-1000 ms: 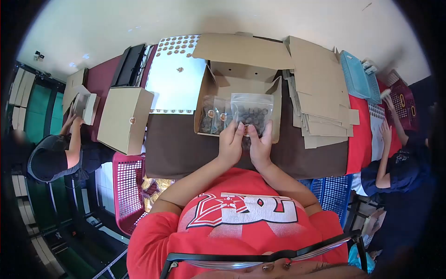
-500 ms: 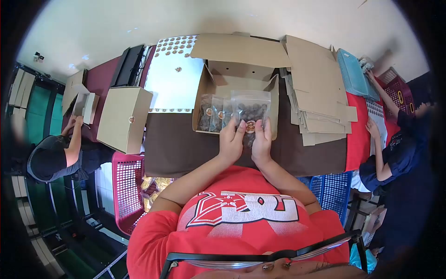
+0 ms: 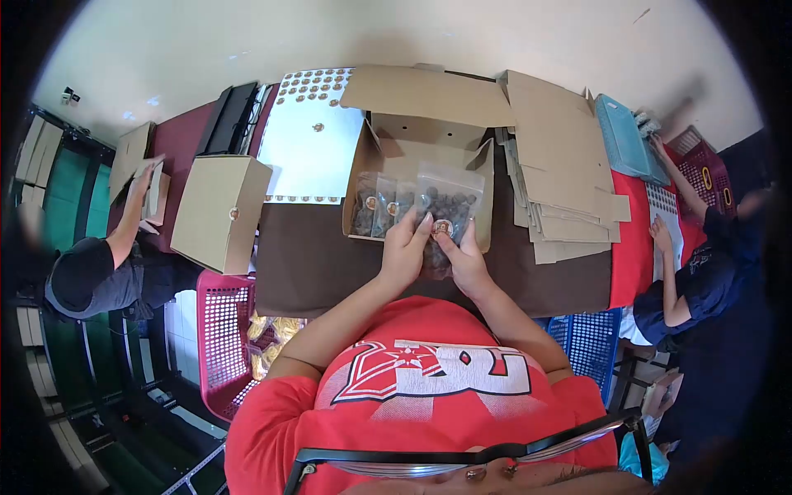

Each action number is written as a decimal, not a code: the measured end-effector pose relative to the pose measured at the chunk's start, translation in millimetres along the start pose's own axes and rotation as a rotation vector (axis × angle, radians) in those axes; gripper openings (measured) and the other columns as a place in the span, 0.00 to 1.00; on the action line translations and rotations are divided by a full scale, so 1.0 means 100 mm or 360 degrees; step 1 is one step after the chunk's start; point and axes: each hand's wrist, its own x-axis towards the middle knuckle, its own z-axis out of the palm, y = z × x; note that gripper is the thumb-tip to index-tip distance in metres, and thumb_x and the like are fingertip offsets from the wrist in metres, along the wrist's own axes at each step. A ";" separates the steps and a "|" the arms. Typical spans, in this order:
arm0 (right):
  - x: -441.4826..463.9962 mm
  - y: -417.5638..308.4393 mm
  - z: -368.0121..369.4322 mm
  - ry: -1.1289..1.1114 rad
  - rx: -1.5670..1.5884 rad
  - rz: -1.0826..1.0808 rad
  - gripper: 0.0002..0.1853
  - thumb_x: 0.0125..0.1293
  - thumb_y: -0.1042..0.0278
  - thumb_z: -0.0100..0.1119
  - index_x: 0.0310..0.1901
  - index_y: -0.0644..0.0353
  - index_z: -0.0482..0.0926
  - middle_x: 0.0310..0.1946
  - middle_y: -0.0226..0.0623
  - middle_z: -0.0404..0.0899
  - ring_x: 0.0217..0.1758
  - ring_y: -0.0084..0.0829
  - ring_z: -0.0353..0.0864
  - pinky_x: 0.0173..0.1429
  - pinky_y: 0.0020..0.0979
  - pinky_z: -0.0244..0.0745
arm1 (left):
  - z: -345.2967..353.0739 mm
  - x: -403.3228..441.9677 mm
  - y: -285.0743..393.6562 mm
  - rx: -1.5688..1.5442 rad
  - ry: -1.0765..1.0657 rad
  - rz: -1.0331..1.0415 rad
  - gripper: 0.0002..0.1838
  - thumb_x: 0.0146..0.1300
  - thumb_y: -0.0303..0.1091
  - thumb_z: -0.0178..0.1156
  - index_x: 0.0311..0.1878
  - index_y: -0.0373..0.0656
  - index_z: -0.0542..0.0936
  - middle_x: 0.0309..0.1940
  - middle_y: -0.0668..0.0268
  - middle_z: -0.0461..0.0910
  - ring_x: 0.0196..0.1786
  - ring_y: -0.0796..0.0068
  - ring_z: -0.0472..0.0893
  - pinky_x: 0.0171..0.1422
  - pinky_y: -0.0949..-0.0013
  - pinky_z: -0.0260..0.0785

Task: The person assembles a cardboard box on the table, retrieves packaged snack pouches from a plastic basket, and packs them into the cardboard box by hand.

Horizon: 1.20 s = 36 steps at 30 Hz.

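Between my two hands is a clear zip bag (image 3: 450, 194) of dark round pieces, with a round sticker (image 3: 443, 228) on its front. My left hand (image 3: 407, 243) is closed on the bag's left edge, thumb on the front. My right hand (image 3: 466, 256) grips the right side, its thumb against the sticker. The bag is above the front edge of an open cardboard box (image 3: 487, 216). Inside that box, at the left, stand several similar bags (image 3: 373, 210) with the same round stickers. The fingers behind the bag are hidden.
Flattened cardboard (image 3: 569, 157) is stacked at right, a sticker sheet (image 3: 309, 153) lies left, beside a closed box (image 3: 219, 210). A pink basket (image 3: 223, 338) and a blue basket (image 3: 587, 342) stand below the table edge. One person works at each side.
My right thumb has moved onto the sticker, and the bag has tilted slightly. The person at left has raised an arm over their box.
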 end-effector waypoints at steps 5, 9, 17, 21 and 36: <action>-0.09 -0.01 -0.13 -0.0077 -0.0038 0.0168 0.39 0.68 0.73 0.56 0.71 0.57 0.39 0.63 0.38 0.59 0.66 0.30 0.61 0.70 0.33 0.58 | 0.05 -0.05 -0.06 -0.0129 -0.0031 0.0003 0.13 0.72 0.37 0.50 0.44 0.34 0.74 0.32 0.59 0.80 0.36 0.76 0.77 0.44 0.69 0.69; -0.11 -0.05 -0.13 -0.0147 0.0079 0.0287 0.41 0.67 0.76 0.54 0.72 0.56 0.37 0.64 0.38 0.59 0.66 0.29 0.61 0.70 0.33 0.59 | 0.02 -0.04 -0.06 -0.0107 -0.0145 -0.0087 0.13 0.72 0.36 0.50 0.48 0.34 0.74 0.34 0.60 0.80 0.39 0.76 0.77 0.47 0.70 0.68; -0.14 -0.05 -0.06 -0.0053 -0.0086 0.0204 0.44 0.63 0.81 0.55 0.73 0.56 0.37 0.64 0.38 0.59 0.67 0.30 0.61 0.70 0.33 0.59 | -0.05 0.05 -0.02 -0.0483 -0.0294 -0.0268 0.29 0.63 0.37 0.63 0.62 0.33 0.65 0.49 0.59 0.76 0.50 0.74 0.76 0.56 0.68 0.68; -0.12 0.03 -0.03 -0.0042 -0.0333 0.0138 0.44 0.61 0.80 0.58 0.72 0.59 0.39 0.63 0.40 0.59 0.67 0.31 0.61 0.70 0.33 0.59 | -0.10 0.10 -0.11 -0.0194 -0.0212 -0.0310 0.25 0.59 0.30 0.67 0.57 0.33 0.70 0.47 0.61 0.78 0.49 0.77 0.77 0.53 0.72 0.70; -0.07 0.12 -0.08 -0.0003 -0.0669 0.0077 0.41 0.60 0.69 0.64 0.69 0.68 0.48 0.60 0.44 0.65 0.65 0.34 0.65 0.69 0.34 0.58 | -0.08 0.03 -0.29 -0.0066 -0.0023 -0.0278 0.15 0.65 0.29 0.59 0.53 0.35 0.74 0.42 0.64 0.79 0.43 0.80 0.77 0.48 0.74 0.70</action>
